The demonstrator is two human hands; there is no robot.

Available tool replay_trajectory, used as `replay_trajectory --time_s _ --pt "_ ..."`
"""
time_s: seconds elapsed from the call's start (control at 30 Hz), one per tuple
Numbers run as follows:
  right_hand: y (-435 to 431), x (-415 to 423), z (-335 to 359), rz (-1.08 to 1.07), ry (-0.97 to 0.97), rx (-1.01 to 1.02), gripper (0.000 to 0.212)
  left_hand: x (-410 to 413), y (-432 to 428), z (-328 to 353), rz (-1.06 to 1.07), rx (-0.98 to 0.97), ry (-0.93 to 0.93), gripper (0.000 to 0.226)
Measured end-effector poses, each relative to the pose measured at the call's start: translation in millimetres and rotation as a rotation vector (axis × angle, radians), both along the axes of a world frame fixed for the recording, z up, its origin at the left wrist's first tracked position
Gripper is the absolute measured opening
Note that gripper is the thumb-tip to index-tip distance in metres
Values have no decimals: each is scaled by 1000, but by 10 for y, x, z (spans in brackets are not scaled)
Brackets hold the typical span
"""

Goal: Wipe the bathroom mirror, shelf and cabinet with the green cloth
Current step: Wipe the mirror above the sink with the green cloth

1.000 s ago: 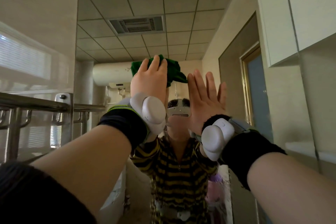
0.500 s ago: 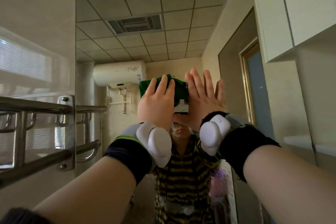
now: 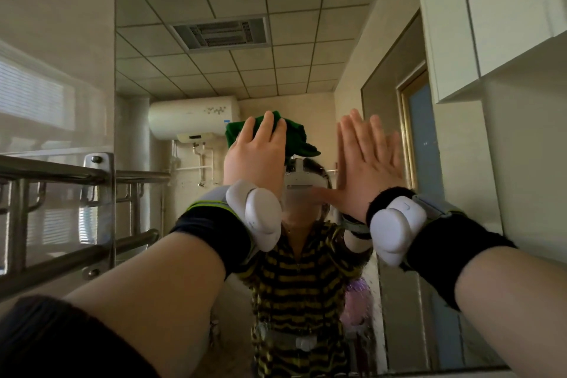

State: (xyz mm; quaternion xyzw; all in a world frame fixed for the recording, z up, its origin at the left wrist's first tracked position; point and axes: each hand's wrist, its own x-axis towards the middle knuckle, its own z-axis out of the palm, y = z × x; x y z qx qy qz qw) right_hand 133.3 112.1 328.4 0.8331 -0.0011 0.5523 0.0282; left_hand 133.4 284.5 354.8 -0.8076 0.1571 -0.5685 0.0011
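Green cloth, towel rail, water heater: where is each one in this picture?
green cloth [image 3: 298,138], head view, bunched part at its right side.
towel rail [image 3: 52,169], head view, top metal bar.
water heater [image 3: 193,116], head view, middle of its white drum.

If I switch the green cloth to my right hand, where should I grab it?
Probably the bunched corner of the green cloth, poking out right of the left hand; bring the right hand in from the right. The rest is pinned against the mirror under that hand.
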Motion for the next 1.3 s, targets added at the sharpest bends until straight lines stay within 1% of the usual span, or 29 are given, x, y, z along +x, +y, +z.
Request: replay_trajectory --time_s 0.2,0.33,0.53,0.63,0.8,1.03,1.2,1.3 --pt "-180 23 -15 -37 43 31 120 -18 -83 210 11 -3 -19 55" --pt "-200 69 -36 -48 30 18 119 -45 -179 348 2 -34 -25 54" --pt "-215 74 -47 2 27 20 119 -96 -313 598 5 -69 12 56" --pt "-222 75 -53 20 24 24 120 -114 -347 620 9 -77 15 57" --pt "-228 96 -51 17 19 15 119 -82 -342 512 4 -58 -27 52" --pt "-216 98 -34 9 32 39 116 -54 -426 126 -26 -57 -27 59" --pt "-201 94 -56 6 -6 56 116 -56 -507 -137 -36 -32 -33 54" --pt "-192 98 -63 -6 -19 55 117 -44 -526 -171 -43 -37 -22 53"
